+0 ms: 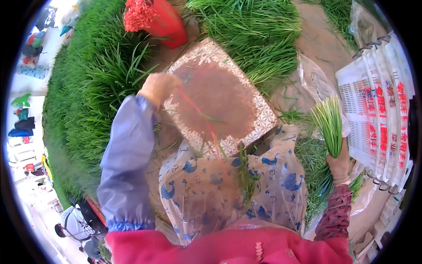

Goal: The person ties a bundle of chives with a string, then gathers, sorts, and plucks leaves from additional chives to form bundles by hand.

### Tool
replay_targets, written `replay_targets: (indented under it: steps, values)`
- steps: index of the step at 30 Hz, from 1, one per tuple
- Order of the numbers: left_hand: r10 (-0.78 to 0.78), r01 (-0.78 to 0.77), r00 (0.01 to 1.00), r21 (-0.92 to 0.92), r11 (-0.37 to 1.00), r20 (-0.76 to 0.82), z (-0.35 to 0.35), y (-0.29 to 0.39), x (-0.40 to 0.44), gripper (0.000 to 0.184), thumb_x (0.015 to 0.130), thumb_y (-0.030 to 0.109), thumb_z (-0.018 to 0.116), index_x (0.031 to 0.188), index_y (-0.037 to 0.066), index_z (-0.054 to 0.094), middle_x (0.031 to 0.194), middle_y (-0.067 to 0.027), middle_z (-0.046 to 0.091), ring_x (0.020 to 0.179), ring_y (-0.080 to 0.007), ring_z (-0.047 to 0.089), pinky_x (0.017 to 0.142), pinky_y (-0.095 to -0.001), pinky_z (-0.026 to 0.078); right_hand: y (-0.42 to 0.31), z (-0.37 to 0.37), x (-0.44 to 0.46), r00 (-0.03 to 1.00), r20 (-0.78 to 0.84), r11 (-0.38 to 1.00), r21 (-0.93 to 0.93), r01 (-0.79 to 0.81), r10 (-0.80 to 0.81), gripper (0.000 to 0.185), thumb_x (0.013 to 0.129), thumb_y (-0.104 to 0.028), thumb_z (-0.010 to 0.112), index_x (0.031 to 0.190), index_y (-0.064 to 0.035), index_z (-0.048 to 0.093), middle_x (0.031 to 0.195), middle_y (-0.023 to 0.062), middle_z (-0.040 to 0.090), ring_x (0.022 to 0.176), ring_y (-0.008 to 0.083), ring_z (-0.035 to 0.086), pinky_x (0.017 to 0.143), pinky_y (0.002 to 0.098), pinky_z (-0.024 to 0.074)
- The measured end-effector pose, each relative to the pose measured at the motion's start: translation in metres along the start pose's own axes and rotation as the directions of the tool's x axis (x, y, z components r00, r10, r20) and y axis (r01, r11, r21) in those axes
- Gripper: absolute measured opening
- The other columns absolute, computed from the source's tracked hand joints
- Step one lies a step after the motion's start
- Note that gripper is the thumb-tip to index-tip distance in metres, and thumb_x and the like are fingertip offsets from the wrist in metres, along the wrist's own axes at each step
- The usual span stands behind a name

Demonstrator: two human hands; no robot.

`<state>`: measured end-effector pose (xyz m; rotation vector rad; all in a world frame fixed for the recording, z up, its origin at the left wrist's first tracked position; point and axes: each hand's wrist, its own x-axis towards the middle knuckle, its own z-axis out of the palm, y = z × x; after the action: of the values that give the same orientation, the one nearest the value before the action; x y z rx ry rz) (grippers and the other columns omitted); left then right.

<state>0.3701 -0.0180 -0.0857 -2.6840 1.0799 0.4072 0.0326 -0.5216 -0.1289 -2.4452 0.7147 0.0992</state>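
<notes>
My gloved left hand [159, 87] is closed over the left edge of a low patterned board [211, 94]. A thin red tie [192, 104] runs from its fingers across the board towards my lap. Off to my right, my gloved right hand [339, 168] grips a bunch of chives [329, 127] low down, with the pale cut ends pointing up and away. The board's top is smeared with brown soil, and a few loose green blades lie on it.
A plastic apron [233, 180] covers my lap. Tall growing greens [88, 101] line the left. A red container [165, 24] of red ties stands ahead, beside a large pile of cut greens [255, 42]. Stacked white crates [376, 105] stand at right. People [77, 224] are at far left.
</notes>
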Motion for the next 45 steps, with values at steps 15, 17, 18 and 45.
replay_targets:
  steps: [15,17,18,45]
  values:
    - [0.087,-0.067,0.991,0.18,0.981,-0.104,0.082,-0.102,0.1,0.052,0.09,0.018,0.053,0.141,0.026,0.044,0.098,-0.0051,0.07,0.076,-0.024,0.069,0.068,-0.0358,0.055,-0.275,0.084,0.106,0.525,0.627,0.605,-0.104,0.789,-0.576,0.034,0.083,-0.007,0.062,0.116,-0.0076,0.056,0.095,0.0112,0.066,0.083,0.0269,0.067,0.069,0.0371,0.0554]
    - [0.286,-0.265,0.957,0.242,0.933,-0.053,0.055,-0.105,0.087,0.049,0.09,0.019,0.055,0.139,0.021,0.048,0.099,-0.0081,0.069,0.087,-0.0234,0.067,0.074,-0.0348,0.053,-0.289,0.118,0.114,0.408,0.664,0.529,-0.022,0.848,-0.626,0.028,0.092,-0.011,0.052,0.12,-0.0079,0.055,0.094,0.01,0.066,0.081,0.0242,0.067,0.067,0.0373,0.0556]
    - [0.17,-0.167,0.985,0.081,0.983,-0.038,0.039,-0.098,0.077,0.049,0.088,0.021,0.057,0.137,0.019,0.049,0.101,-0.0102,0.068,0.091,-0.0254,0.066,0.078,-0.0362,0.051,-0.292,0.131,0.115,0.351,0.591,0.453,0.029,0.891,-0.727,0.029,0.095,-0.013,0.048,0.123,-0.0084,0.053,0.093,0.0095,0.065,0.08,0.0235,0.067,0.065,0.0378,0.0554]
    - [0.121,-0.114,0.992,-0.135,0.984,0.046,0.086,0.073,0.009,0.119,0.053,0.038,0.085,0.147,0.005,0.019,0.139,-0.0212,0.033,0.125,-0.0414,0.037,0.1,-0.0684,0.028,-0.139,0.255,0.286,0.433,0.666,0.301,-0.312,0.901,-0.607,0.048,0.093,-0.023,0.051,0.14,-0.0232,0.041,0.14,0.0034,0.047,0.125,0.025,0.048,0.113,0.0516,0.0281]
